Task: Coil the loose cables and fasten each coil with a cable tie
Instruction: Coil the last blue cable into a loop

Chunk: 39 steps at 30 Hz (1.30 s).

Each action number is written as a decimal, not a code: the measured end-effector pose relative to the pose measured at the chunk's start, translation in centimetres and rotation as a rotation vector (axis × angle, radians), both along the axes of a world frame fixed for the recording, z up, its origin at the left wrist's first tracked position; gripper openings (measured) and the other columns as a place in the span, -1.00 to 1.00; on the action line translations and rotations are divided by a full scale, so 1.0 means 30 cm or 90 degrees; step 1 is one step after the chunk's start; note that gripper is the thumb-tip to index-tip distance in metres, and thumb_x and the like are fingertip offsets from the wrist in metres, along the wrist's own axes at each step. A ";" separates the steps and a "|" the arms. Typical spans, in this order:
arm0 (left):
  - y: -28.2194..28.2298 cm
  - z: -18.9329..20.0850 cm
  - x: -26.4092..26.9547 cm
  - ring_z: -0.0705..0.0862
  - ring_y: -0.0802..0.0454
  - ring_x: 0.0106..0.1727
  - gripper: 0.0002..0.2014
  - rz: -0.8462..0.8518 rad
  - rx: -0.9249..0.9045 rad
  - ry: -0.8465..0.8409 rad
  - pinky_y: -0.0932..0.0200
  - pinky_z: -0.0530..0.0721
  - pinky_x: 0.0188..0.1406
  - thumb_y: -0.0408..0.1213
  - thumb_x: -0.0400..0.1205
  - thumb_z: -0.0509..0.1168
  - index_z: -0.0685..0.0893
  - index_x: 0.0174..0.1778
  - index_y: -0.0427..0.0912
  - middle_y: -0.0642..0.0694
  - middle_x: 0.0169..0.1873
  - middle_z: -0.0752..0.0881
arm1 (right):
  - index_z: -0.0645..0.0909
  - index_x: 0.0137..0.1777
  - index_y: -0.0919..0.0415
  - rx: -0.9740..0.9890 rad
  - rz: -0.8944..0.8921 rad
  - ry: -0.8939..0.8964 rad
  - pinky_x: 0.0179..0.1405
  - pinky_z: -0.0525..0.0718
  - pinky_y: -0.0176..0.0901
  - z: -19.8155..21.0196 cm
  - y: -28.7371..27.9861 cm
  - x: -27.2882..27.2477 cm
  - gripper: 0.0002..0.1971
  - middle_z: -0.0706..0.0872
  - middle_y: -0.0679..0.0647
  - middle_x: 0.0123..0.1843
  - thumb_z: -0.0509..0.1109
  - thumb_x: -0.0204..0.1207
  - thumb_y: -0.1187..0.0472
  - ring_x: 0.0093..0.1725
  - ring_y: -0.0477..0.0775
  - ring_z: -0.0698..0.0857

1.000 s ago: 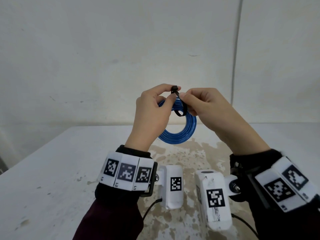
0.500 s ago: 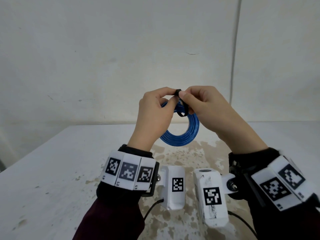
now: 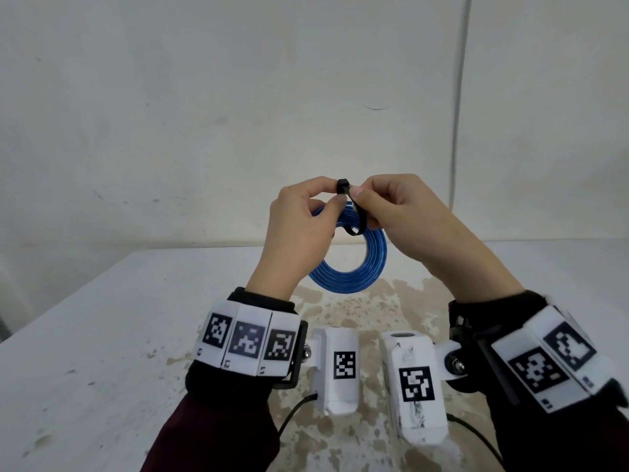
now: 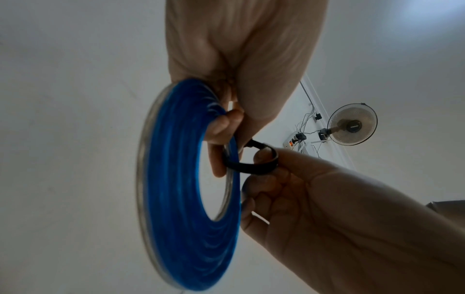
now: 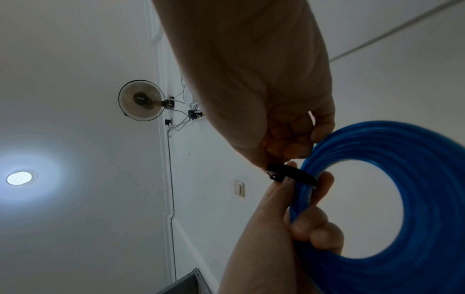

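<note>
Blue cable coil (image 3: 354,267), wound flat into a ring, held up in the air above the white table (image 3: 102,335), well clear of its stained top. Looped around the upper part of the ring, a black cable tie (image 3: 357,219), still slack, its square head (image 3: 342,187) standing up at the top between both sets of fingertips. Left hand (image 3: 299,233) curled in, thumb and forefinger pinching the tie at its head, the lower fingers hooked through the ring and carrying the coil, as seen from the left wrist. Right hand (image 3: 408,219) likewise curled, thumb and forefinger pinching the tie just beside the head, remaining fingers folded toward the palm. White marker bands and camera housings on both wrists over dark sleeves. Plain pale wall behind the table; overhead in the wrist views, a wall-mounted fan (image 5: 141,100) and a round ceiling light (image 5: 20,177).
</note>
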<state>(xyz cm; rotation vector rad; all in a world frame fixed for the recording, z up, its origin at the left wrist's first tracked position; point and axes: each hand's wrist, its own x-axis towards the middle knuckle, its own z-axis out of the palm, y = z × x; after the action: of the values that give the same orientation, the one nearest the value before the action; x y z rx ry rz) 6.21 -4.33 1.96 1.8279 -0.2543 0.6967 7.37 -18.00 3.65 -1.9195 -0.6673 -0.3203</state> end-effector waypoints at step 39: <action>-0.042 0.078 -0.123 0.36 0.13 -0.59 -0.79 -0.205 0.143 0.052 0.22 0.44 -0.51 -0.28 0.76 0.12 0.66 0.03 -0.20 -0.03 -0.54 0.55 | 0.69 -0.04 0.31 0.143 0.075 0.086 -0.18 0.73 -0.11 0.064 -0.123 -0.017 -0.79 0.74 0.05 -0.23 0.38 0.58 0.14 -0.20 -0.11 0.73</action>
<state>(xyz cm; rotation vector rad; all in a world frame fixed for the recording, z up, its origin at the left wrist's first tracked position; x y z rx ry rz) 2.54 -5.58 4.29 1.9623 -0.5764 0.3791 6.85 -21.70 5.58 -1.6648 -0.6238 -0.1816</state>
